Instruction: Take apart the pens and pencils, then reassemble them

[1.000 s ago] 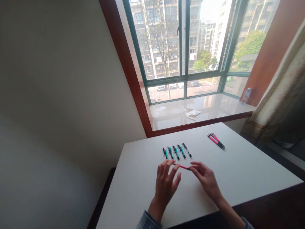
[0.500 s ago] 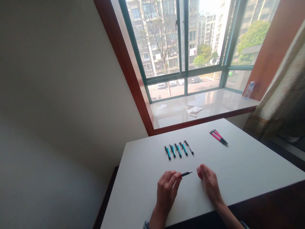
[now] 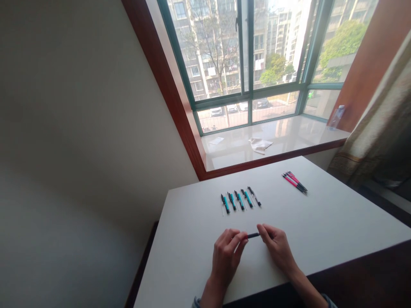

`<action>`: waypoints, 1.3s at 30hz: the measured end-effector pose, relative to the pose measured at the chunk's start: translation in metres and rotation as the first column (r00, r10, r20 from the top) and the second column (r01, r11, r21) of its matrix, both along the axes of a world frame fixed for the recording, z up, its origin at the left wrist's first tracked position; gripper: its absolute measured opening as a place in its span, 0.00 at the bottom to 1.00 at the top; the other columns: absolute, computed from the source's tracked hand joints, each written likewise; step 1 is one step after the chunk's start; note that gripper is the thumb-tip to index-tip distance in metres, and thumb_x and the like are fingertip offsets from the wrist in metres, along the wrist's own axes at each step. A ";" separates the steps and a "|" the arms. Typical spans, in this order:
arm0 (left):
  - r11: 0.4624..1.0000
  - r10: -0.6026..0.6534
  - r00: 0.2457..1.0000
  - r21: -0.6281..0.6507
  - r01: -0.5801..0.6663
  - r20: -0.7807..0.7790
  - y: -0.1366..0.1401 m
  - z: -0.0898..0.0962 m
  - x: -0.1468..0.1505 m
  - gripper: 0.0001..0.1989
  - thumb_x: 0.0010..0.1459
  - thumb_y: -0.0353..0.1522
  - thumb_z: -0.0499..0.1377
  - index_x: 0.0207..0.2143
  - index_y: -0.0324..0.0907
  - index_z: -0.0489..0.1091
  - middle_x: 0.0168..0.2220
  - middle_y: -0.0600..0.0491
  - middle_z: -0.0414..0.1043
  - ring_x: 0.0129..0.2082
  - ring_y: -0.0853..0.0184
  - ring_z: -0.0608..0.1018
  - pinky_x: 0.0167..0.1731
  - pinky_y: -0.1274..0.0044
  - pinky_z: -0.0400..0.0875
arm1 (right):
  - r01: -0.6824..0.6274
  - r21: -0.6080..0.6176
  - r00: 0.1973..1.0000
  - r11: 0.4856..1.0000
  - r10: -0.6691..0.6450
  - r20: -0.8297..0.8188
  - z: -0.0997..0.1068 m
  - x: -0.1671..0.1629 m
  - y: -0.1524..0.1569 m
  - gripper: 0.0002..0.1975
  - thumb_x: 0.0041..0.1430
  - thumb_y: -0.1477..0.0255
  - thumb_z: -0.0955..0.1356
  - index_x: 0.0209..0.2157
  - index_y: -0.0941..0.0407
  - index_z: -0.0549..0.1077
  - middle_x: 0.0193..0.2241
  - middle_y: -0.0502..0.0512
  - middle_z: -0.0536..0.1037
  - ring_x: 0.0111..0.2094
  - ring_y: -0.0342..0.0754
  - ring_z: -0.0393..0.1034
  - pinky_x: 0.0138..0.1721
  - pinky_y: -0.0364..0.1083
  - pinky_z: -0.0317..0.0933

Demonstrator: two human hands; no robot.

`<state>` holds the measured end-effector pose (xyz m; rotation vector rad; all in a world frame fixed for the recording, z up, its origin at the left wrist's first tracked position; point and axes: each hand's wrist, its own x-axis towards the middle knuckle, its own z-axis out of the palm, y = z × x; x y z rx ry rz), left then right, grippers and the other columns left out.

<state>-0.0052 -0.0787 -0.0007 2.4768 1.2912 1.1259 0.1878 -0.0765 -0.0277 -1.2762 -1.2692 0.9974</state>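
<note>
Above the near part of the white table (image 3: 192, 239), my left hand (image 3: 226, 252) pinches a pen (image 3: 253, 235) between thumb and fingers. The pen's dark grip points to the right, and a trace of red shows by the fingertips. My right hand (image 3: 278, 248) is closed at the pen's other end, its thumb and fingers covering the tip. Beyond both hands lies a row of pen parts, with several turquoise and black pieces (image 3: 239, 200) side by side. A black piece with a thin refill (image 3: 254, 196) ends the row on the right.
Several pink and black pens (image 3: 294, 183) lie together at the table's far right. Past the table, the window sill (image 3: 231, 158) bears a white cloth (image 3: 260, 145), a paper and a clear bottle (image 3: 336, 117). A wall (image 3: 96, 128) rises at left; a curtain (image 3: 362, 137) hangs at right.
My right hand has moved left to the pen and closed on its tip, which was bare before. My left hand keeps its hold on the pen, almost in place.
</note>
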 end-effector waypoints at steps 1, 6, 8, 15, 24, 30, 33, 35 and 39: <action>1.000 -0.002 1.000 0.000 0.002 0.002 0.000 0.000 0.000 0.07 0.68 0.31 0.59 0.44 0.46 0.76 0.36 0.49 0.78 0.35 0.64 0.79 0.35 0.73 0.75 | 0.005 -0.003 1.000 1.000 -0.005 0.003 0.000 0.000 0.000 0.28 0.65 0.50 0.64 0.20 0.54 0.57 0.20 0.46 0.54 0.24 0.44 0.50 0.27 0.44 0.47; 1.000 -0.002 1.000 -0.003 0.002 0.010 0.000 -0.001 0.000 0.07 0.67 0.32 0.59 0.44 0.46 0.77 0.36 0.49 0.78 0.34 0.63 0.79 0.35 0.73 0.76 | 0.008 -0.005 1.000 1.000 -0.008 0.012 0.000 0.000 0.000 0.28 0.65 0.49 0.65 0.20 0.53 0.57 0.20 0.46 0.54 0.24 0.44 0.50 0.27 0.44 0.47; 1.000 -0.003 1.000 -0.017 0.004 0.010 0.000 -0.001 0.000 0.07 0.68 0.32 0.59 0.44 0.46 0.77 0.36 0.49 0.79 0.34 0.63 0.80 0.36 0.73 0.76 | 0.002 -0.003 1.000 1.000 -0.002 0.013 0.000 0.000 0.000 0.28 0.64 0.48 0.65 0.20 0.53 0.57 0.20 0.46 0.54 0.24 0.44 0.50 0.27 0.44 0.48; 0.997 -0.015 1.000 -0.075 0.016 0.019 -0.001 -0.001 0.000 0.08 0.68 0.32 0.58 0.45 0.46 0.76 0.37 0.49 0.79 0.36 0.63 0.80 0.37 0.73 0.76 | 0.004 0.016 1.000 1.000 -0.004 0.006 -0.002 0.001 0.000 0.27 0.65 0.51 0.66 0.20 0.54 0.59 0.20 0.46 0.57 0.24 0.44 0.53 0.27 0.43 0.51; 0.980 -0.057 0.993 -0.183 0.076 0.106 -0.003 0.004 0.001 0.11 0.70 0.34 0.54 0.47 0.45 0.77 0.36 0.49 0.79 0.34 0.65 0.81 0.35 0.77 0.77 | -0.031 0.040 0.999 0.999 0.030 0.022 -0.004 0.004 0.002 0.27 0.64 0.48 0.66 0.22 0.54 0.63 0.20 0.46 0.60 0.25 0.44 0.54 0.27 0.43 0.51; 0.977 -0.046 0.991 -0.202 0.071 0.125 -0.003 0.005 0.001 0.11 0.70 0.33 0.55 0.47 0.46 0.77 0.37 0.49 0.79 0.35 0.65 0.81 0.37 0.77 0.77 | 0.003 0.039 1.000 0.999 -0.004 0.024 0.000 0.002 -0.001 0.25 0.65 0.50 0.66 0.23 0.55 0.65 0.20 0.46 0.60 0.25 0.44 0.54 0.27 0.43 0.52; 0.976 -0.041 0.992 -0.209 0.065 0.117 -0.003 0.004 0.001 0.11 0.70 0.33 0.55 0.46 0.47 0.77 0.37 0.49 0.80 0.35 0.65 0.81 0.37 0.77 0.76 | 0.032 0.041 0.999 0.999 -0.032 0.006 0.002 0.002 -0.002 0.23 0.64 0.52 0.68 0.24 0.55 0.67 0.20 0.46 0.63 0.25 0.44 0.56 0.27 0.43 0.54; 0.977 -0.029 0.995 -0.208 0.050 0.099 -0.004 0.004 0.000 0.10 0.70 0.33 0.55 0.46 0.47 0.78 0.37 0.50 0.80 0.35 0.64 0.82 0.36 0.77 0.76 | 0.038 0.047 0.999 0.998 -0.037 -0.020 0.002 0.002 -0.002 0.22 0.63 0.53 0.69 0.25 0.55 0.70 0.21 0.48 0.67 0.25 0.45 0.60 0.29 0.43 0.58; 0.979 -0.002 0.997 -0.203 0.018 0.077 -0.003 0.002 0.000 0.10 0.70 0.33 0.55 0.45 0.46 0.78 0.36 0.50 0.81 0.35 0.63 0.83 0.36 0.76 0.75 | -0.003 0.056 0.995 0.998 0.009 -0.101 0.002 0.004 -0.001 0.18 0.62 0.54 0.70 0.33 0.56 0.77 0.32 0.56 0.79 0.36 0.53 0.73 0.40 0.47 0.68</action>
